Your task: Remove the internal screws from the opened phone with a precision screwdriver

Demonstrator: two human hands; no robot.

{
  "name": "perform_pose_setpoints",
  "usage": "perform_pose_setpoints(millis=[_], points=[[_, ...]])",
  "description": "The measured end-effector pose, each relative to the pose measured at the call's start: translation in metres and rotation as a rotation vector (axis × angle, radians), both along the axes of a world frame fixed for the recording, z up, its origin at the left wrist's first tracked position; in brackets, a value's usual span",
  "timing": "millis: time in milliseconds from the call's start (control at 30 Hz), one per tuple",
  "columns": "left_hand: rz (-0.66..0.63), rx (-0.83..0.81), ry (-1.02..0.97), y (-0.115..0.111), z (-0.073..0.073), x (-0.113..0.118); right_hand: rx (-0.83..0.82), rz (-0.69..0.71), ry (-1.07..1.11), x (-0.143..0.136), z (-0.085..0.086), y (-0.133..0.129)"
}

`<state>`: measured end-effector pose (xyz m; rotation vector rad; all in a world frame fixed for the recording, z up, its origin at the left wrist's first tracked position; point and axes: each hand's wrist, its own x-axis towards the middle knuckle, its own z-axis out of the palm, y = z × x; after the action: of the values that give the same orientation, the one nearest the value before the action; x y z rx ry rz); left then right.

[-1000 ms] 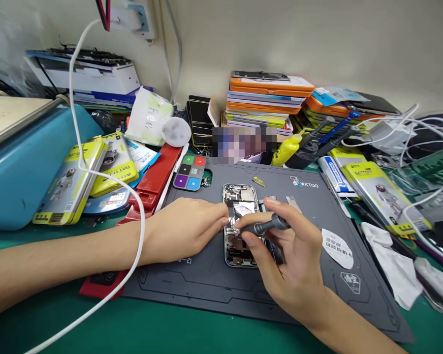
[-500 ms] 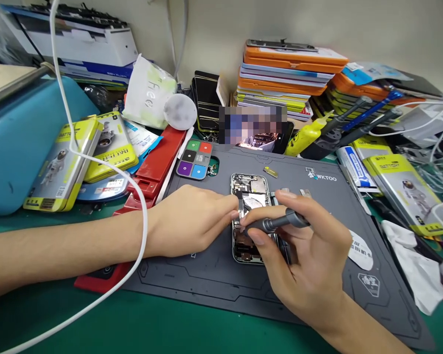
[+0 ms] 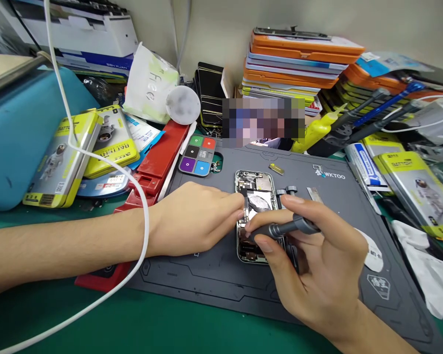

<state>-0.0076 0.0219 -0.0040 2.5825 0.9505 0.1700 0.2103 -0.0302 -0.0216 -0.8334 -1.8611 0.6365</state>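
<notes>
A: Where's the opened phone [image 3: 258, 201]?
B: On the grey mat [image 3: 221, 282], between the hands, insides up, long sides running away from the wearer.
A: Hands?
B: Left hand [image 3: 195, 216] palm down, fingers pinched narrow at the phone's left edge; cannot tell if anything is between them. Right hand [image 3: 319, 270] turned thumb-side up, fingers closed round a dark grey screwdriver [image 3: 286, 227], slanted, lower end over the phone.
A: Containers?
B: Coloured-square case [image 3: 196, 156] on the mat, beyond the left hand; small metal bits in the recess [image 3: 217, 163] beside it. Black holder [image 3: 323, 142] at the back right, slim tools leaning in it, one blue.
A: Changes?
B: Against a second ago, the screwdriver's lower end sits nearer the phone's near end. Left hand still at the edge.
</notes>
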Motion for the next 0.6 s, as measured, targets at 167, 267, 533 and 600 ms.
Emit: perform_pose_setpoints(millis=[167, 267, 533, 600], points=[[0.009, 0.006, 0.012, 0.0005, 0.0006, 0.0016, 0.013, 0.012, 0.003, -0.0014, 0.0, 0.002], [0.015, -0.008, 0.007, 0.0003, 0.0008, 0.0017, 0.061, 0.007, -0.068, -0.0013, 0.0022, 0.0045], [0.036, 0.017, 0.024, -0.0006, 0.0023, 0.0017, 0.131, 0.072, -0.146, 0.0044, 0.0028, 0.0053], [0.034, 0.035, 0.038, -0.0004, 0.0024, 0.0021, 0.146, 0.049, -0.171, 0.0049, 0.003, 0.0049]])
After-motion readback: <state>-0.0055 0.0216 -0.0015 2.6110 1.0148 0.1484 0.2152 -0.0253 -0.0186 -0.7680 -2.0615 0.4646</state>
